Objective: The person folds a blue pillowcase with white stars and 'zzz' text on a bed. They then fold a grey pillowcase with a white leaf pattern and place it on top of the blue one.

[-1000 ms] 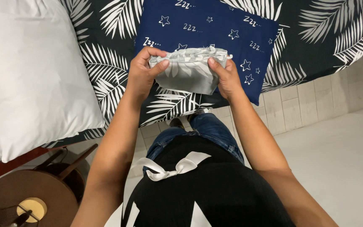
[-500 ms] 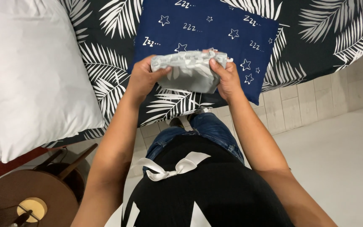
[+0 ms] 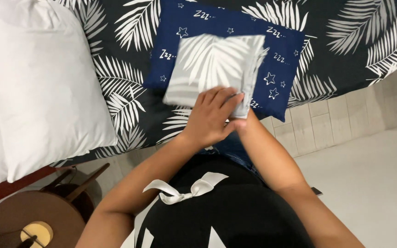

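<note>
Folded grey pillowcase (image 3: 214, 69) with pale leaf print, held flat above the navy star-patterned pillow (image 3: 281, 59), covering that pillow's middle. Left hand (image 3: 210, 117) lies spread on the pillowcase's near edge, fingers on top of the cloth. Right hand (image 3: 241, 123) mostly hidden beneath the left hand and the cloth at the near right corner; its grip cannot be told. Navy pillow rests on a bed (image 3: 345, 50) with black leaf-print cover. Left of the navy pillow: large white pillow (image 3: 37, 92). Near left of it, beside the bed: round wooden stool (image 3: 33, 220).
</note>
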